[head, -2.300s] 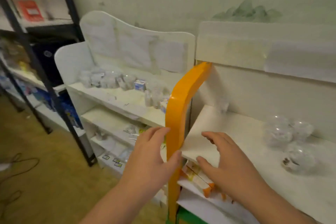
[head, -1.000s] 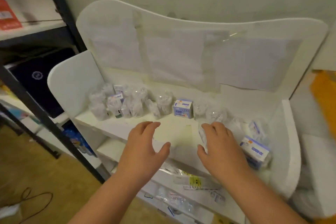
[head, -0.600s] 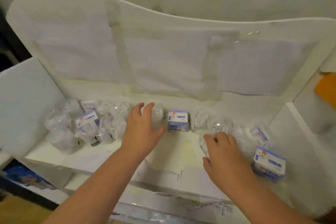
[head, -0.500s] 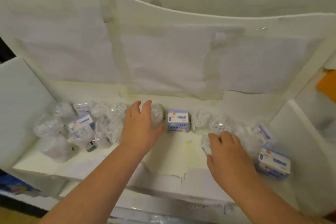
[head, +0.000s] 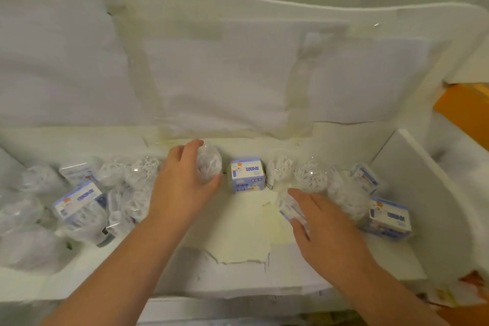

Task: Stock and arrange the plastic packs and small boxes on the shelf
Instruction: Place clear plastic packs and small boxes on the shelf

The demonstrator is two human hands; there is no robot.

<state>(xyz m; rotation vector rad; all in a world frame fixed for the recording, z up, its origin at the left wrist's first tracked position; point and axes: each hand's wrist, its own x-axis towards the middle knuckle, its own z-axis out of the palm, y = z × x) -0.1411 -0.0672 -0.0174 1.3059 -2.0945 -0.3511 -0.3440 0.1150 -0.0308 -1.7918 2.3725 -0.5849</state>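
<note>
Now both hands are on the top board of the white shelf (head: 238,267), among the stock. The left hand (head: 182,188) reaches to the back row in the middle of the frame and wraps its fingers around a clear round pack (head: 210,164), with the thumb underneath at the right side; I judge it is holding this pack, not only touching it. The right hand (head: 325,230) lies lower and to the right, with the fingers bent over a small clear pack with a blue label (head: 287,208); it seems to grip it, but the palm hides most of it.

Between the two hands a small blue and white box (head: 247,174) stands upright against the back. To its right two more clear packs (head: 296,174) stand in the row, and another small box (head: 387,218) lies tilted at the right edge. At the left of the frame, many packs and boxes (head: 82,201) lie in a loose heap, some leaning on each other.

The step in hand looks like the arranging of the back row. The next move probably calls for setting each held pack upright just beside the middle box without pushing the neighbours over, because these round packs can roll easily. The heap at the left is not yet in order.
</note>
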